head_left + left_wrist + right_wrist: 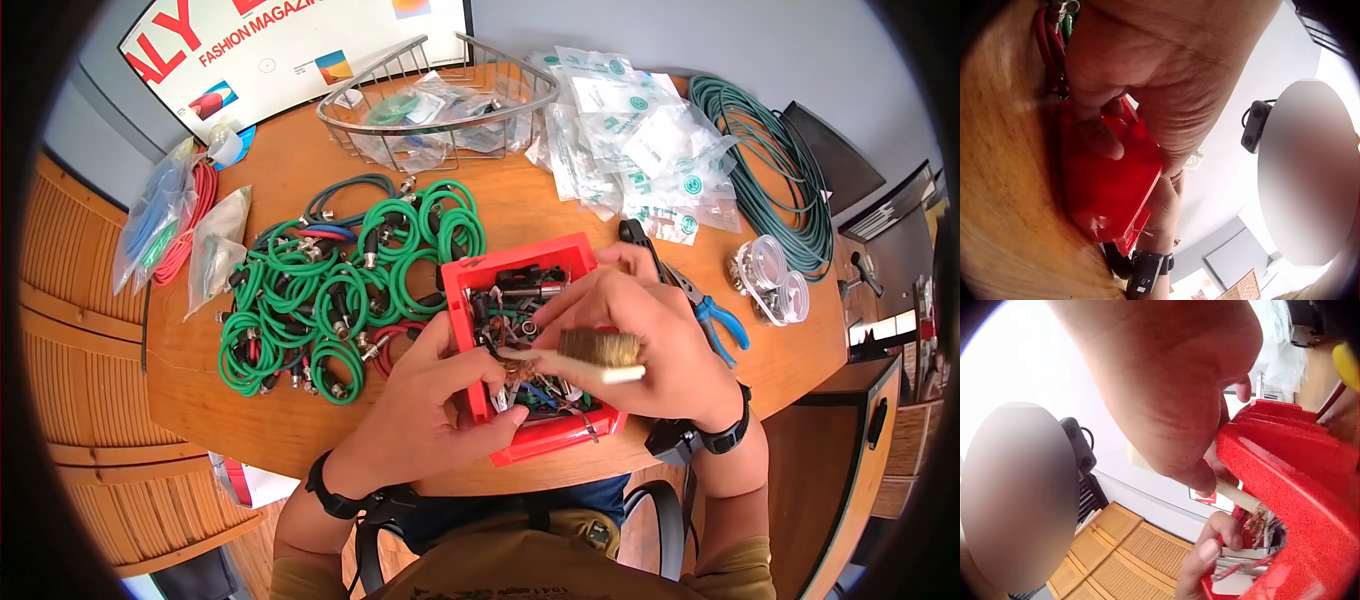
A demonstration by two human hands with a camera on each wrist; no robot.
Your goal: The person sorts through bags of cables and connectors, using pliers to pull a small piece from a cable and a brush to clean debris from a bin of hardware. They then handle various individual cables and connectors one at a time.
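Observation:
A red plastic bin (pixel 540 440) sits at the front of the table, full of cable scraps, connectors and small metal parts (pixel 545 395). My left hand (pixel 425 400) grips its left side, with thumb and index finger over the contents; in the left wrist view one finger lies along the bin's outer wall (pixel 1107 187). Above the bin my right hand (pixel 650 330) holds a brush with a pale handle, its bristles (pixel 600 348) turned back toward the palm. The brush handle (pixel 1238 495) slants down among the scraps, copper-coloured strands around its tip.
Coiled green cables (pixel 340 290) lie left of the bin. Blue-handled pliers (pixel 715 320) and clear jars (pixel 770 280) stand to the right. Behind are a wire basket (pixel 440 130), plastic bags (pixel 640 130), a dark cable coil (pixel 770 160) and a monitor (pixel 290 50).

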